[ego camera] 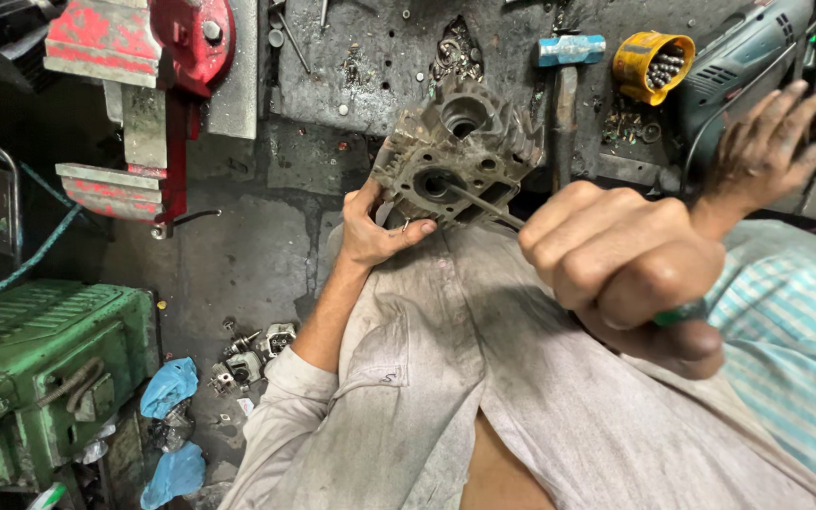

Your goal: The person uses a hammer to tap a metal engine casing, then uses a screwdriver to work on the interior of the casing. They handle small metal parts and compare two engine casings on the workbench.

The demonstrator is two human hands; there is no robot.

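My left hand (373, 229) grips the lower edge of a dirty grey metal engine casting (455, 156) with round bores, holding it against the workbench edge. My right hand (621, 274) is a closed fist around a green-handled screwdriver (680, 314). Its thin shaft (484, 204) runs up-left into one bore of the casting. A co-worker's hand (767, 142), on an arm in a striped light-blue sleeve (795, 321), is spread open near a teal power drill (743, 52) at the right.
A red bench vise (144, 94) is at the upper left. A blue-headed hammer (567, 66) and a yellow cup of bits (652, 64) lie on the bench. On the floor are a green machine (40, 368), blue rags (170, 387) and small engine parts (252, 354).
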